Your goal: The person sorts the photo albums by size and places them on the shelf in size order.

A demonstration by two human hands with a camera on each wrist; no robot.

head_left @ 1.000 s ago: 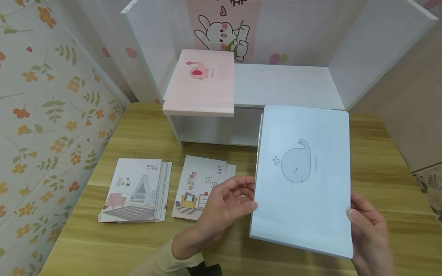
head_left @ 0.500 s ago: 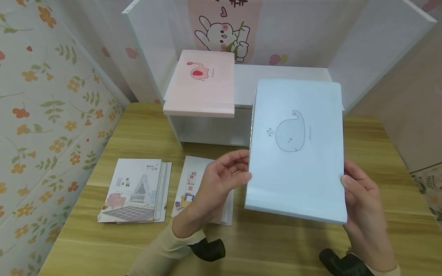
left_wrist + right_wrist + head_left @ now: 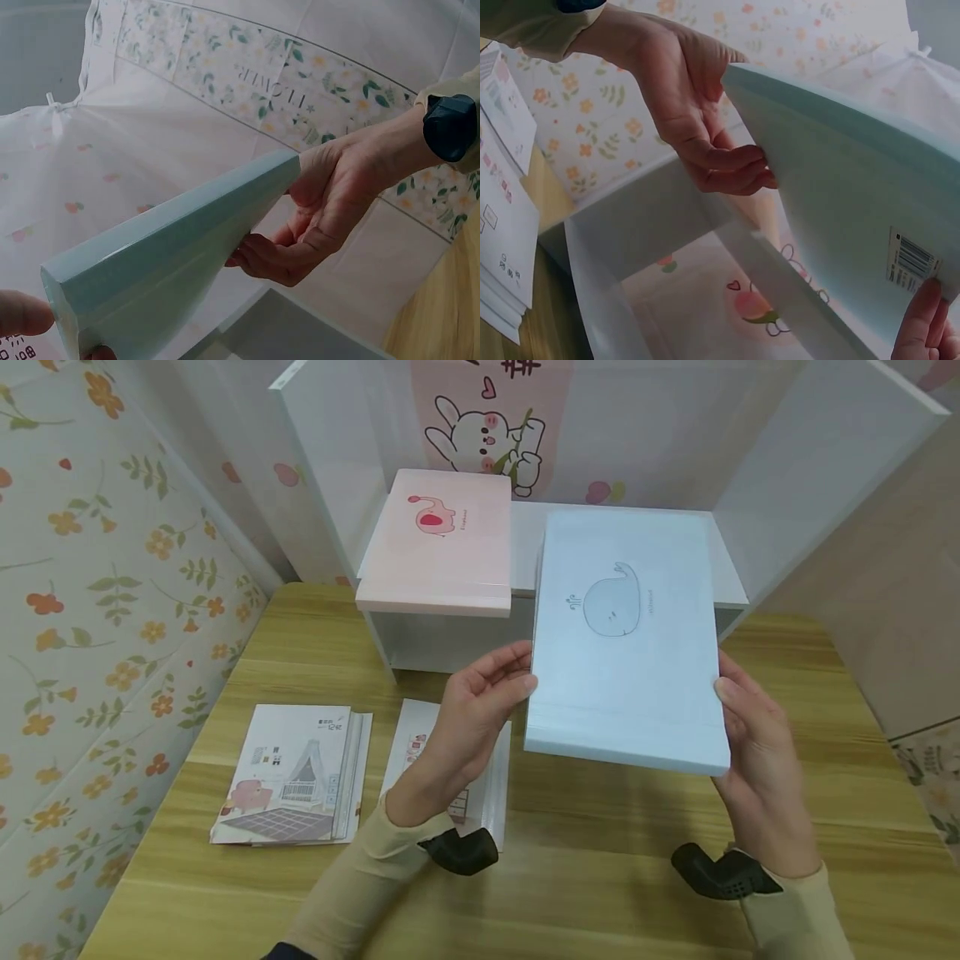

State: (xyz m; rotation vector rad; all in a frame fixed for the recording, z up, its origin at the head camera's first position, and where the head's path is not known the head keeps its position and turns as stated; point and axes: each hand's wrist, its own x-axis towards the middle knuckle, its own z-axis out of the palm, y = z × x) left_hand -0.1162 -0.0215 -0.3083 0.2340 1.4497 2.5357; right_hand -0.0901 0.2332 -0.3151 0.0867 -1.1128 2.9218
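A pale blue notebook [image 3: 637,693] with a whale drawing is held up between both hands, its thick spine edge towards me. My left hand [image 3: 480,706] pinches its left side, thumb on the cover and fingers beneath. On the opposite side my right hand [image 3: 757,743] grips the edge the same way. The notebook is tilted and overlaps the white shelf [image 3: 731,572] in the head view. In the right wrist view a barcode label [image 3: 913,259] shows on its underside. A pink notebook [image 3: 450,552] with an elephant lies on the shelf's left part, sticking out over the front edge.
Two stacks of white illustrated booklets lie on the wooden table: the left stack [image 3: 288,777] uncovered, the middle stack [image 3: 405,727] partly behind my left forearm. Upright side panels bound the shelf, the left panel [image 3: 330,468] and right panel [image 3: 832,468]. An open compartment [image 3: 442,643] lies below.
Both hands have carried the blue notebook away from me and slightly left, from over the table to over the shelf's front edge. The pink notebook and the booklet stacks stay put.
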